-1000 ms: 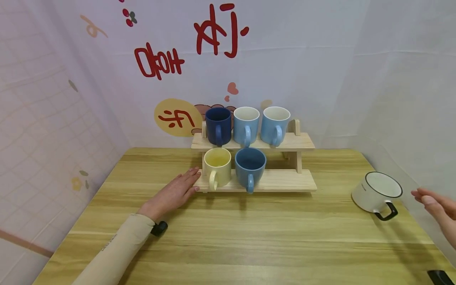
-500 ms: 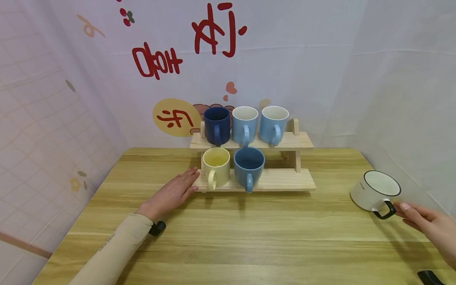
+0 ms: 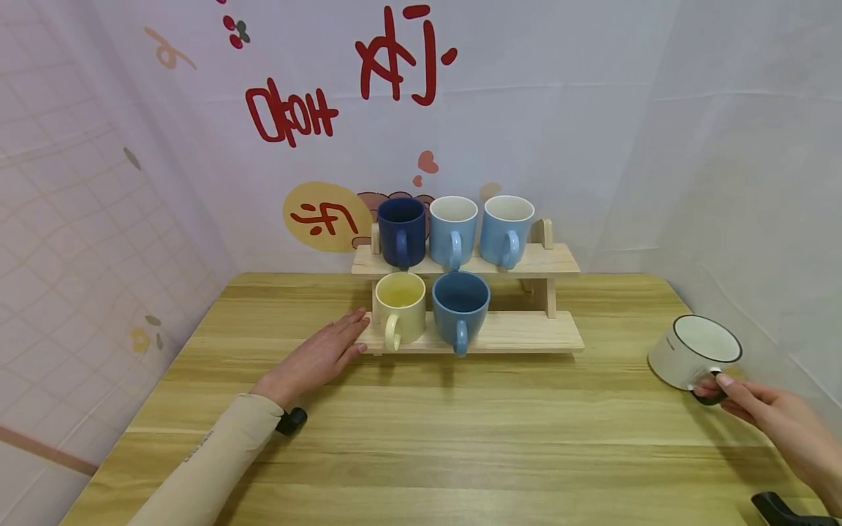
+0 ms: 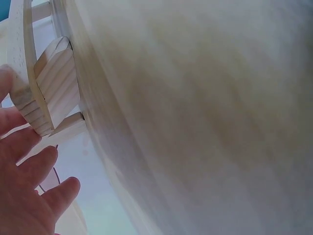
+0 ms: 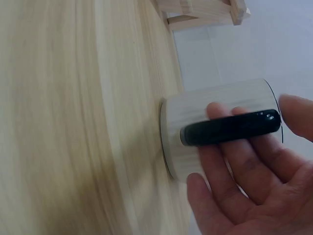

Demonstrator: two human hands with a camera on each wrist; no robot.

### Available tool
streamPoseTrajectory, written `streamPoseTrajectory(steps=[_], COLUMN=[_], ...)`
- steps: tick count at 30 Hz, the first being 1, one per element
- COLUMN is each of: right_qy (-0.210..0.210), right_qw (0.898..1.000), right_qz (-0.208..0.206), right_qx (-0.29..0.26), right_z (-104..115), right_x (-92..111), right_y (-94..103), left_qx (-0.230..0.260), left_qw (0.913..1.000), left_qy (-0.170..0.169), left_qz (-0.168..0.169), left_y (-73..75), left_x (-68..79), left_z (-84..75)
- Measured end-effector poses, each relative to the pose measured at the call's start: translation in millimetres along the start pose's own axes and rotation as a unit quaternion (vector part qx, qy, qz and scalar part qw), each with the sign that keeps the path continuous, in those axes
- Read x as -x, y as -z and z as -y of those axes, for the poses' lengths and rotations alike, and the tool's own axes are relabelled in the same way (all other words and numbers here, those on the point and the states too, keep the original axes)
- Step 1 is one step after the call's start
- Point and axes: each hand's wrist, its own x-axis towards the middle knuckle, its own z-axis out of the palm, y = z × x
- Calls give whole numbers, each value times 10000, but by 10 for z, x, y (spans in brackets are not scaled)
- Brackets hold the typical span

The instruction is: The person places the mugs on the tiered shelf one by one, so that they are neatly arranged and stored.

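A white enamel mug (image 3: 684, 358) with a dark rim and black handle stands upright at the table's right side. My right hand (image 3: 770, 413) holds it by the handle (image 5: 230, 128); in the right wrist view, fingers pass behind the handle, with the thumb near its upper end. At the left end of a two-tier wooden rack (image 3: 533, 332), my left hand (image 3: 319, 361) rests with its fingers extended. The left wrist view has those fingers touching the end of a rack board (image 4: 34, 103).
On the upper tier stand a navy mug (image 3: 402, 234) and two light blue mugs (image 3: 452, 232). The lower tier bears a yellow mug (image 3: 401, 314) and a grey-blue mug (image 3: 460, 310). A printed cloth (image 3: 579, 146) hangs behind the wooden table (image 3: 460, 438).
From the right edge, my right hand has moved left to the white mug and taken hold of its handle. My left hand stays at the rack's end.
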Motion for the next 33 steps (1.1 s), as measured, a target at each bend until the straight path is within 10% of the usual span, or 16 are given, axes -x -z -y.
streamPoseTrajectory(steps=[12, 33], right_qy=[-103, 1234], right_qw=[9726, 9353], right_qz=[-354, 96], right_qx=[-2297, -3315], right_z=[20, 739], right_x=[8, -181], right_y=[-133, -692], left_qx=[18, 119], left_qw=[9999, 9999], left_qy=[-92, 1], left_qz=[-41, 21], left_y=[-28, 35], left_x=[16, -7], left_z=[3, -38])
